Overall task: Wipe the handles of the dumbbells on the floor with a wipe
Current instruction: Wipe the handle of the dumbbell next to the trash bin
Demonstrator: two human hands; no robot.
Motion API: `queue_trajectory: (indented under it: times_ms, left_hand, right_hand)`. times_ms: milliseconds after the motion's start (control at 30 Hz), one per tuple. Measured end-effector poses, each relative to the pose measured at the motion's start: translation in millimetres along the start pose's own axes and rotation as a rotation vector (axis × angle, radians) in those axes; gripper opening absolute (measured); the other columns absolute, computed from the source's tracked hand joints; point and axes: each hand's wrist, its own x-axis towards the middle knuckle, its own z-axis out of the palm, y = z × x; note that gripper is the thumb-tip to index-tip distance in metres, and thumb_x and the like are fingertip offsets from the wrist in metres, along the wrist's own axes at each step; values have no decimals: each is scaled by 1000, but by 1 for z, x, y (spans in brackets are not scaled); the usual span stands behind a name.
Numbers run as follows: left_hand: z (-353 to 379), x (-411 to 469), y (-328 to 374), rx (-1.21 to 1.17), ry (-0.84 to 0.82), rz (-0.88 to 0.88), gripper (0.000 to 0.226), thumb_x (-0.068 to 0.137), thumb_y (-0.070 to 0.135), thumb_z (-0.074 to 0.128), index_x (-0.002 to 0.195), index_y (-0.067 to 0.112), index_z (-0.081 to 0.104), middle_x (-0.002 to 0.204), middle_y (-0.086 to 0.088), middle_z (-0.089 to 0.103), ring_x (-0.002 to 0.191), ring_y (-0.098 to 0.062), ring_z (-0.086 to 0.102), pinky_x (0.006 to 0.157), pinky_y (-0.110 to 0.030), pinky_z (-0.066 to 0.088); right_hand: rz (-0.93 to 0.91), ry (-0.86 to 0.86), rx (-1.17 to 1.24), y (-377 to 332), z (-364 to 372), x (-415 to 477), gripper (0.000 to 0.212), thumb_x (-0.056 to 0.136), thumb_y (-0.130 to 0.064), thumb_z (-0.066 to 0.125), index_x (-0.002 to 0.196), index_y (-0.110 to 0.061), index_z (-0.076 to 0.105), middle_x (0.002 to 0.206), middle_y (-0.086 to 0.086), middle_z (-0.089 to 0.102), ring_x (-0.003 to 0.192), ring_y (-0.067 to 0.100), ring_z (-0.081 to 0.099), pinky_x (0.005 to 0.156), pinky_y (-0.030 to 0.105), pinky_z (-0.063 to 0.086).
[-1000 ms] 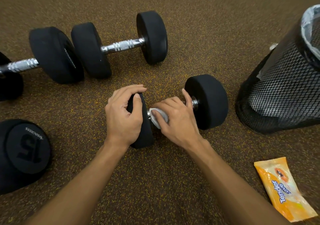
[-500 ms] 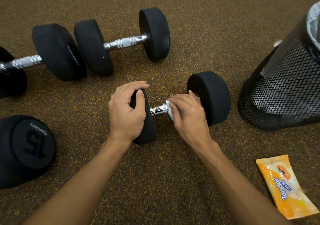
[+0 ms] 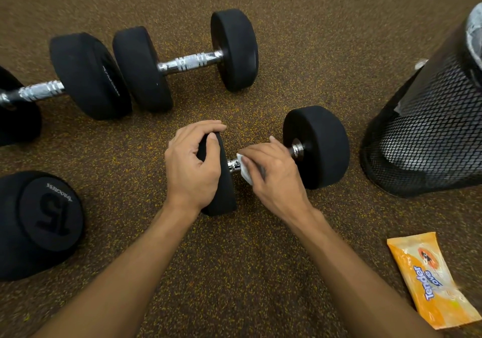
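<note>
A black dumbbell (image 3: 317,146) with a chrome handle lies on the speckled floor in the middle of the view. My left hand (image 3: 191,167) grips its near weight head from above. My right hand (image 3: 272,176) holds a white wipe (image 3: 243,169) wrapped round the handle's middle. A short bit of bare chrome shows at each end of the handle. Behind it lies a second dumbbell (image 3: 186,62), and a third dumbbell (image 3: 39,92) lies at the far left.
A black weight head marked 15 (image 3: 41,220) sits at the left. A black mesh bin (image 3: 427,134) stands at the right, close to the dumbbell's far head. An orange pack of wipes (image 3: 433,277) lies at the lower right.
My right hand slid the wipe along the handle to the far head, then back toward the middle. My left hand kept its grip on the near head.
</note>
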Motion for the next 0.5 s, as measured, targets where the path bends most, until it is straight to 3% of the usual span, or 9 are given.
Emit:
queue_trajectory:
  times_ms: [233,400,500]
  left_hand:
    - [0,-1,0,7,-1,7,27,104,18,55,114,22,79,120,14,75,122,-7,65,110,-50,48]
    - [0,0,1,5,3,10,27,104,18,54,114,23,79,120,15,75,122,-6,65,110,-50,49]
    - [0,0,1,3,3,10,27,104,18,54,114,22,79,119,14,75,122,-7,65,110,-50,48]
  right_hand:
    - [87,66,-117,10,-7,2,23,107,-22,58,114,-16,79,108,-7,77,106,11,66,126,41,32]
    - [12,-10,-91,2,-2,3,24,108,-21,57,118,-14,77,110,-4,76,106,11,65,127,41,33]
    - [40,64,-106,9,-8,-1,23,107,-22,59,116,-15,79,111,-6,76,108,10,65,126,41,32]
